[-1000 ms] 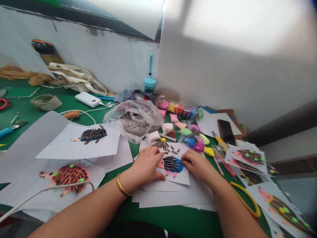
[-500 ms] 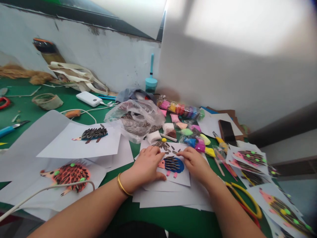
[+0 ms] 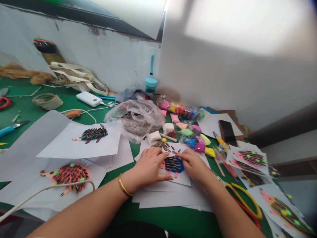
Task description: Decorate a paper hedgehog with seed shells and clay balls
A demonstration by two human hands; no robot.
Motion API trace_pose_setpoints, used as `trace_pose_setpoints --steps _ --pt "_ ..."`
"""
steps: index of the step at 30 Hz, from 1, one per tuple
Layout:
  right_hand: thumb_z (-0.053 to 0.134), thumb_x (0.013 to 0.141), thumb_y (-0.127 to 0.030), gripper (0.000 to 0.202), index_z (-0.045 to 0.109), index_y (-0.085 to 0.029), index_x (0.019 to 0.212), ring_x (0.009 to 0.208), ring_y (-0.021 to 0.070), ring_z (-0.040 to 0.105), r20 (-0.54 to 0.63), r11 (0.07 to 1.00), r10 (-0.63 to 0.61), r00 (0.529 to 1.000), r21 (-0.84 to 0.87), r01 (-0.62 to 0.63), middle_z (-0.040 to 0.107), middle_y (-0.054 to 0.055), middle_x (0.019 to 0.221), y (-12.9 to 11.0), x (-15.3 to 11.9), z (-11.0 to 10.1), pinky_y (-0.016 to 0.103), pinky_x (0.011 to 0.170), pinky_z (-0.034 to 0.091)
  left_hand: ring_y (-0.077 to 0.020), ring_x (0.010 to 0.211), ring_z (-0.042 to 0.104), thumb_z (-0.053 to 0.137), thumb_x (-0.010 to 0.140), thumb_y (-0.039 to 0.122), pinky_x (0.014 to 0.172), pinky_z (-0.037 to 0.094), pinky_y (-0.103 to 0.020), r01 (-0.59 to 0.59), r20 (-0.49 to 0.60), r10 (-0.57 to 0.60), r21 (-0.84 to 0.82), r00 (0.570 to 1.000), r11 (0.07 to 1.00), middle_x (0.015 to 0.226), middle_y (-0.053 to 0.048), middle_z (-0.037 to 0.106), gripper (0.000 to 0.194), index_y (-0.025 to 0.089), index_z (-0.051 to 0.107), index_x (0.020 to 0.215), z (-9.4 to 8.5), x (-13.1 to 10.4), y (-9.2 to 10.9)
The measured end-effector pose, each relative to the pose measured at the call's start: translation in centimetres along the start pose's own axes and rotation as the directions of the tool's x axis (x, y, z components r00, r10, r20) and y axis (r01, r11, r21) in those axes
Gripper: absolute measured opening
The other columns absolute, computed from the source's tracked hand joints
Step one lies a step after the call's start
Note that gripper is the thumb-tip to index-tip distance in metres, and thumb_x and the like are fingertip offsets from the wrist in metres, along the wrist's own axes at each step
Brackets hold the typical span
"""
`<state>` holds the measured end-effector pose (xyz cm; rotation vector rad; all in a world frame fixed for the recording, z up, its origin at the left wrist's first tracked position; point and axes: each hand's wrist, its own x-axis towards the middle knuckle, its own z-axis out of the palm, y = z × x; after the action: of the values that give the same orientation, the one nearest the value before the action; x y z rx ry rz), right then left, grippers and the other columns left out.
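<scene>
A blue clay hedgehog (image 3: 180,166) with a pink face and feet lies on white paper (image 3: 184,180) in front of me. Rows of striped sunflower seeds (image 3: 173,162) stick into its back. My left hand (image 3: 150,165) rests on the paper by the hedgehog's face, thumb spread away from the fingers. At the top of the blue back, my right hand (image 3: 194,164) pinches a sunflower seed, mostly covered by the fingertips. Loose seeds (image 3: 162,145) lie just beyond, beside a small yellow clay ball (image 3: 163,140).
Behind the paper sit a clear plastic bag (image 3: 136,120) of seeds and several colourful clay packets (image 3: 190,142). Finished hedgehog pictures lie left (image 3: 95,134) and right (image 3: 279,205). Yellow-handled scissors (image 3: 245,198) are by my right forearm; a white cable (image 3: 49,187) crosses the left.
My right hand has moved from the loose seeds down and slightly left onto the hedgehog's back. My left hand has shifted slightly right, its thumb now further under the hedgehog.
</scene>
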<state>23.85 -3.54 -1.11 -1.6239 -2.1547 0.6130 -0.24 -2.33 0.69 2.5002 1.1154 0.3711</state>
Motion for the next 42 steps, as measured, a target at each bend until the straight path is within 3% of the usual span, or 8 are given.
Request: trace_pose_setpoints --steps 42 --pt "0.045 0.084 -0.007 0.044 0.073 -0.021 0.115 0.093 0.022 0.06 -0.006 0.996 -0.074 0.997 0.04 0.074 0.063 0.009 0.097 -0.01 -0.29 0.2 0.038 0.087 0.049 -0.0312 0.116 0.049 0.071 0.069 0.067 0.1 0.038 -0.048 -0.045 -0.026 0.045 0.016 0.999 0.999 0.12 -0.01 0.057 0.078 0.026 0.054 0.133 0.43 0.13 0.18"
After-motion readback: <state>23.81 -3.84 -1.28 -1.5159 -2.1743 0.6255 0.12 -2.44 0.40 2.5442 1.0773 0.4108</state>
